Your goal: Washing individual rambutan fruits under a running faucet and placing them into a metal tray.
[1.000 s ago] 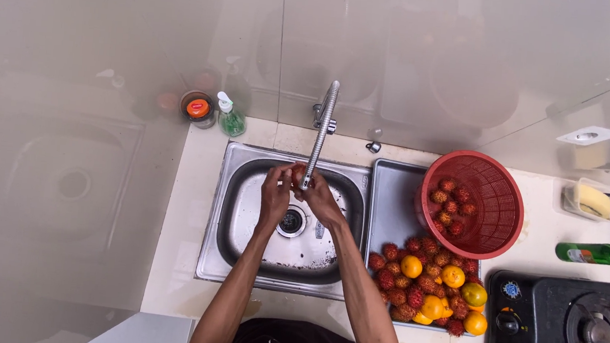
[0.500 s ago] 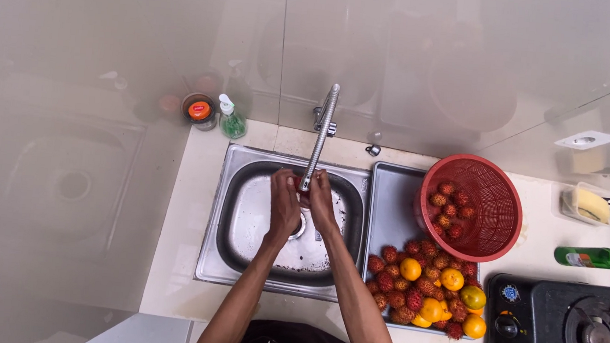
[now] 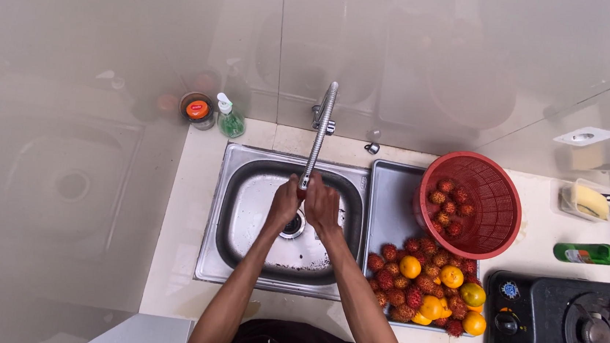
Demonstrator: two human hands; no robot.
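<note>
Red fruit (image 3: 302,192) pinched btwn both hands' closed fingers (image 3: 293,192).

Bright, even light; glossy wall reflections

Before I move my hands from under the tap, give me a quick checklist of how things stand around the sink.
1. Both hands under the spout: ok, left hand and right hand meet below the long steel tap.
2. What sits between the hands: cannot tell, only a small red bit shows.
3. Water running: cannot tell.
4. Steel sink basin free of fruit: ok.
5. Red plastic basket steady: not ok, tilted, some red fruit inside.
6. Pile of red and orange fruit on the drainboard: ok, clear of the black stove.
</note>
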